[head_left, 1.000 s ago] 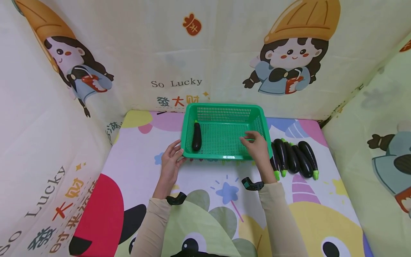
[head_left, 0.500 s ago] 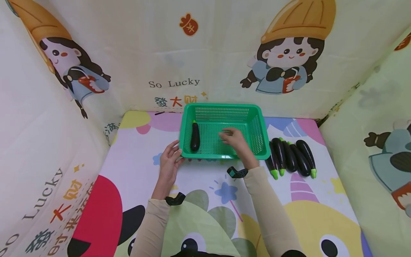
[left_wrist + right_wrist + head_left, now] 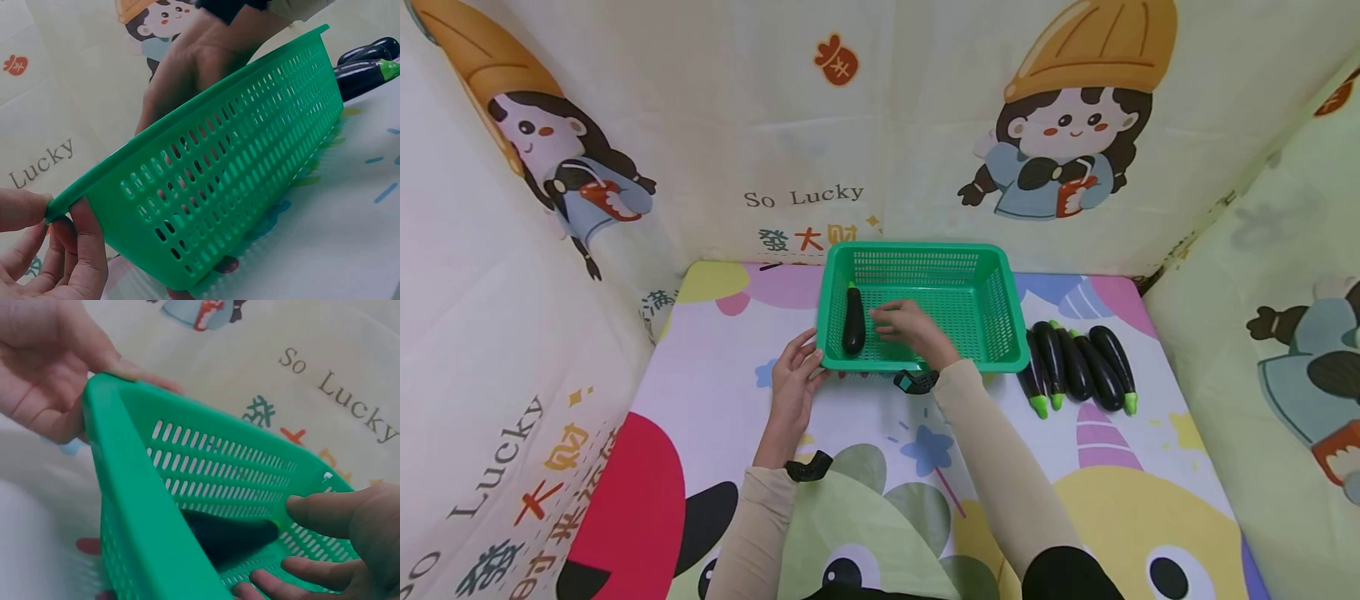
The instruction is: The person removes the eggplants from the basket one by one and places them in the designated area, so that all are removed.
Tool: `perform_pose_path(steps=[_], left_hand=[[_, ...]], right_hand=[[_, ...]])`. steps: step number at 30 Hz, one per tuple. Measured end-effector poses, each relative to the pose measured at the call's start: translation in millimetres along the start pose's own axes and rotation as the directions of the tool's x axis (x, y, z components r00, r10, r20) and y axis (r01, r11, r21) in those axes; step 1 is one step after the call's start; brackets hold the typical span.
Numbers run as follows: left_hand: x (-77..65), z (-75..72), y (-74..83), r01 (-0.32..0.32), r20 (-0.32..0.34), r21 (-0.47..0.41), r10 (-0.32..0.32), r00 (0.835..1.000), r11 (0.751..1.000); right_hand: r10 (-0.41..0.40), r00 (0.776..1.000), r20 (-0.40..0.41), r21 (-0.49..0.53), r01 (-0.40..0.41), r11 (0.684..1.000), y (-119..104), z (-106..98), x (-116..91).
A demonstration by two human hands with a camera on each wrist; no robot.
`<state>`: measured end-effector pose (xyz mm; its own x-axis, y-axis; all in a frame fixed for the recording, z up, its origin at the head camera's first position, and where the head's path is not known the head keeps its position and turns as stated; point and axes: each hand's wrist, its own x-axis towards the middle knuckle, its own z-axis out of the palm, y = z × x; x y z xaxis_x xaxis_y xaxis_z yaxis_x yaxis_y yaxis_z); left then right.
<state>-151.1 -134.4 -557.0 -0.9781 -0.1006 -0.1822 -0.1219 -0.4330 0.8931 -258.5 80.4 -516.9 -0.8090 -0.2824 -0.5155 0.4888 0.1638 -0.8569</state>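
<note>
A green plastic basket (image 3: 917, 247) with slotted sides stands at the back of the table. Inside, along its left side, lies one dark eggplant (image 3: 853, 323) with its green tip toward the back. My left hand (image 3: 792, 385) pinches the basket's rim at the front left corner, thumb above and fingers below, as the left wrist view shows. My right hand (image 3: 916, 327) reaches into the basket just right of the eggplant. Its thumb and fingers (image 3: 322, 511) are spread apart with nothing between them, and they look clear of the eggplant (image 3: 231, 532).
Several more eggplants (image 3: 1078, 367) lie side by side on the patterned tabletop (image 3: 865, 433), right of the basket, green ends toward me. Printed cloth walls (image 3: 917, 125) rise at the back and both sides.
My right hand has moved left across the inside of the basket, from its right side to close beside the eggplant. My left hand keeps its place on the rim.
</note>
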Motion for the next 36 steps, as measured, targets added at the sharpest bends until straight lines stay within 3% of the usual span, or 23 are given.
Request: perform_pose_path(steps=[7,15,23,36], left_hand=[[-0.5,-0.5,1.6,-0.005,0.005,0.01,0.005,1.0,1.0],[-1.3,0.1,2.3,0.001,0.001,0.012,-0.001,1.0,1.0],[-2.3,0.8,2.1,0.014,-0.01,0.017,-0.014,1.0,1.0],[-1.2,1.0,1.1,0.014,-0.006,0.009,-0.014,1.0,1.0]], right_hand=[[0.019,1.0,0.022,-0.01,-0.018,1.0,-1,11,10],[0.046,0.999,-0.02,-0.02,-0.047,0.999,-3,23,19],[0.056,0.997,-0.061,-0.092,-0.061,0.994,-3,32,25],[0.045,0.99,-0.132,-0.05,-0.052,0.997,-2,40,24]])
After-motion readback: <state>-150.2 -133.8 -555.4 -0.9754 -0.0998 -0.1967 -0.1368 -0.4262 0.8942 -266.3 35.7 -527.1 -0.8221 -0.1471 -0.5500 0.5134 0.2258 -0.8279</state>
